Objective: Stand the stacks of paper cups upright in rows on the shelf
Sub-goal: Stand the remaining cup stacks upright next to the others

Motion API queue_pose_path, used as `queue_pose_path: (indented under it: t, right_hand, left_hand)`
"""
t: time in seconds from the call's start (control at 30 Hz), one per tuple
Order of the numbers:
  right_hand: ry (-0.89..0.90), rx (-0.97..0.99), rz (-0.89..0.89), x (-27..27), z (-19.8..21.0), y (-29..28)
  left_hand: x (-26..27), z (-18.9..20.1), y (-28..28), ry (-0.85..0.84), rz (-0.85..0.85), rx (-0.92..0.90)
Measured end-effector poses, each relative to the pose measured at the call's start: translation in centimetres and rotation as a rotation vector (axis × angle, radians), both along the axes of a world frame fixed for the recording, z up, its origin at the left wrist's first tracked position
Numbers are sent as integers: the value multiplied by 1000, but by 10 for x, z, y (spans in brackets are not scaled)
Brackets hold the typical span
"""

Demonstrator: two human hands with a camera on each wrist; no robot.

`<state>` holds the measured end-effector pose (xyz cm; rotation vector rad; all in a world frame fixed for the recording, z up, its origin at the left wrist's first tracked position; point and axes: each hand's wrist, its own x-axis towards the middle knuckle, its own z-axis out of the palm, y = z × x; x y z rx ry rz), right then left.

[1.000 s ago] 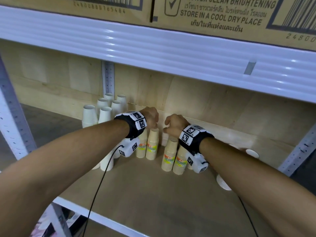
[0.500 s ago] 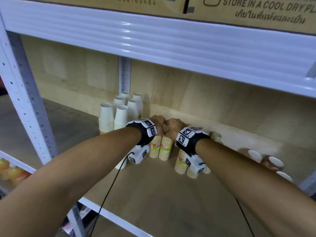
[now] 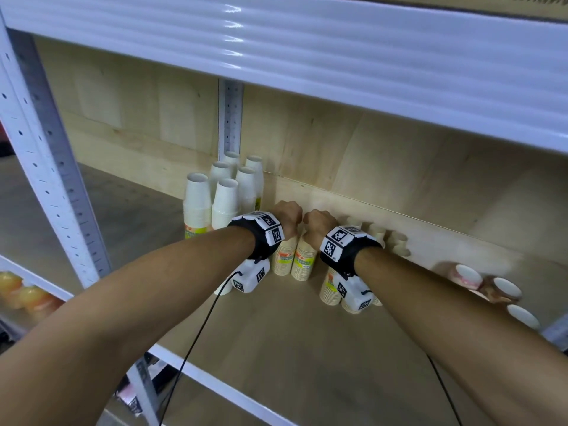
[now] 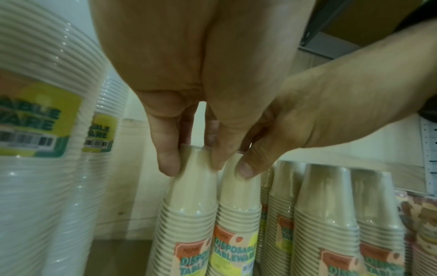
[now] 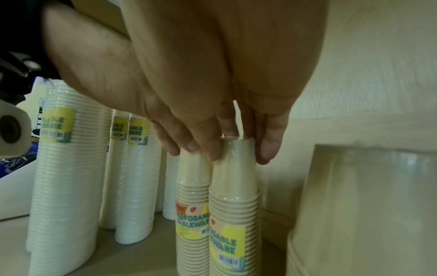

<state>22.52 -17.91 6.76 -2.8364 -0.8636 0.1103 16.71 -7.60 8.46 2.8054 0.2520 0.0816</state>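
Observation:
Two tan paper cup stacks stand upright side by side on the wooden shelf (image 3: 276, 348). My left hand (image 3: 289, 213) pinches the top of the left tan stack (image 4: 191, 209), fingertips either side of it. Right beside it, my right hand (image 3: 318, 224) grips the top of the right tan stack (image 5: 234, 186). In the left wrist view the left hand (image 4: 191, 164) and the right hand (image 4: 307, 121) almost touch. The right wrist view shows the right hand (image 5: 236, 155) next to the left hand (image 5: 94, 74). The stacks' lower parts (image 3: 295, 259) show below my wrists.
Several white cup stacks (image 3: 196, 204) stand upright at the back left by a metal upright (image 3: 230, 118). More tan stacks (image 3: 330, 287) stand behind my right wrist. Patterned cup stacks (image 3: 467, 276) lie on their sides at the right. A white shelf beam (image 3: 307, 50) hangs overhead.
My right hand has moved left until it sits next to my left hand over the pair of tan stacks. The head view has swung left and down.

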Motion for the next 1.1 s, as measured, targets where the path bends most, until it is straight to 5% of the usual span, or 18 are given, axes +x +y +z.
queue_pose_path:
  t: [0.5, 0.7, 1.1]
  right_hand:
    - [47, 26, -4, -56, 30, -33]
    - [57, -17, -43, -74, 48, -71]
    - [63, -110, -120, -75, 55, -152]
  left_hand:
    - [-42, 36, -22, 126, -119, 54]
    - [-52, 43, -47, 266, -178, -59]
    - [-45, 41, -122, 264, -268, -38]
